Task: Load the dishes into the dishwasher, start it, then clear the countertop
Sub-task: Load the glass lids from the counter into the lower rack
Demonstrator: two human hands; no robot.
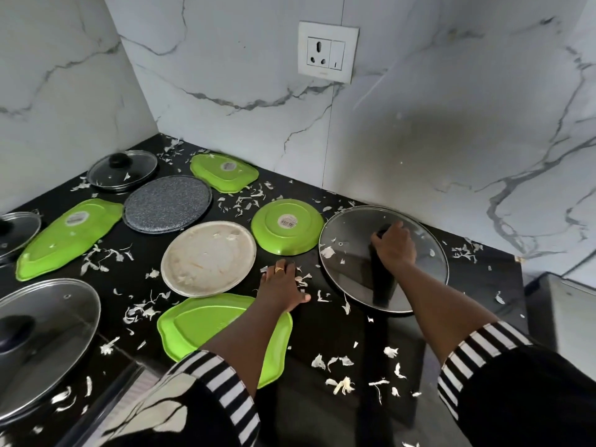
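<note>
Dishes lie spread on a black countertop. My right hand grips the black knob of a large glass lid lying at the right. My left hand rests flat on the counter between a round white plate and that lid, fingers straight. A round green plate lies upside down behind my left hand. A green tray lies under my left forearm.
Further left lie a grey speckled plate, two more green trays, and three glass lids. White peel scraps litter the counter. Marble walls with a socket stand behind.
</note>
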